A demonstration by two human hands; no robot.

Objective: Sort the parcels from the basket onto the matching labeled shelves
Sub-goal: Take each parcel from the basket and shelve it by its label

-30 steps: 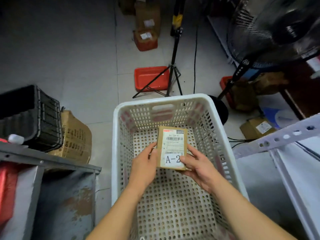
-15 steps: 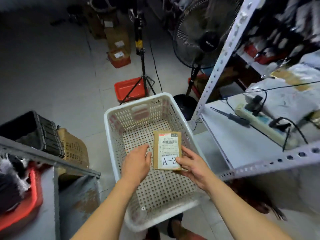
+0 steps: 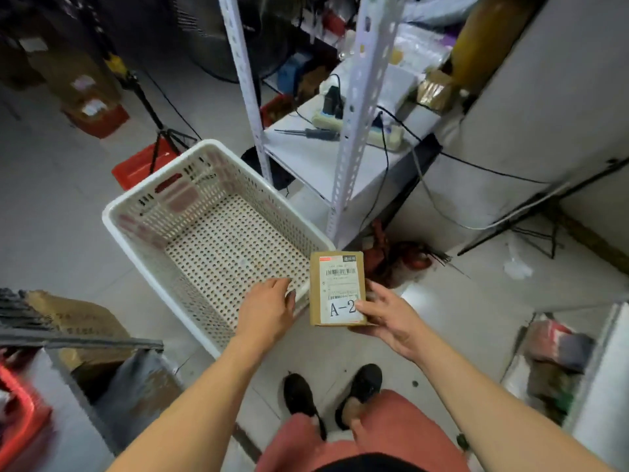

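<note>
A small brown cardboard parcel (image 3: 337,287) with a white label reading "A-2" is held above the floor, just past the near right corner of the white perforated basket (image 3: 143,233). My right hand (image 3: 384,315) grips it from beneath, thumb on the label. My left hand (image 3: 267,310) hovers over the basket's near rim with relaxed fingers, a short gap from the parcel. No parcels show inside the basket. A white metal shelf (image 3: 306,158) stands behind it.
The shelf holds a power strip (image 3: 360,126), cables and a screwdriver (image 3: 306,132). A tripod (image 3: 160,131) and red tray (image 3: 136,168) stand beyond the basket. Cardboard boxes (image 3: 78,321) sit by a grey rack at left; another rack stands at right. My feet (image 3: 333,396) are below.
My left hand has let go of the parcel, which now rests in my right hand alone. The parcel moved right, out from over the basket. The view swung right toward the white shelf.
</note>
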